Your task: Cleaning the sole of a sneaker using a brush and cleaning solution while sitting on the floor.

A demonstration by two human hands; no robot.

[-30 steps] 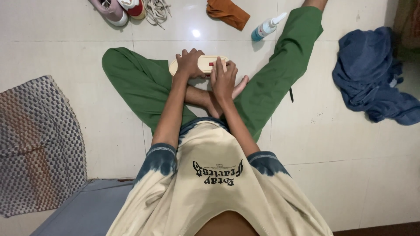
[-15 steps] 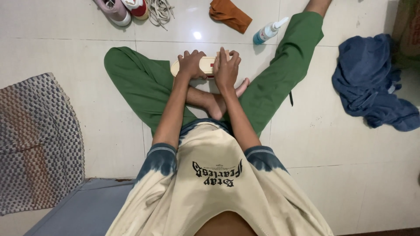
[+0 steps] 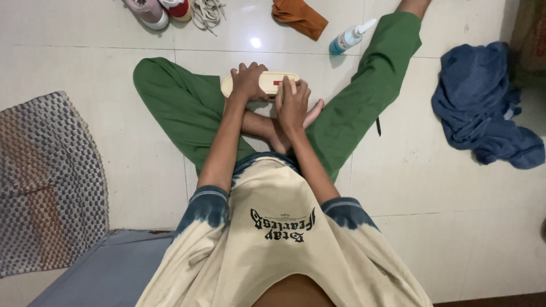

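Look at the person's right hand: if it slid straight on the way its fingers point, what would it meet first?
The right hand points away from the body, fingers already on the cream shoe sole. Past that lies bare tile, then probably the orange cloth, though the exact line is hard to judge.

Floor [image 3: 85, 68]: glossy tile, smooth, catching a light glare.
Shoe [image 3: 267, 82]: cream, smooth, looks rubbery.
Mat [image 3: 48, 182]: rough woven cloth.
Blue garment [image 3: 483, 108]: soft, matt fabric.
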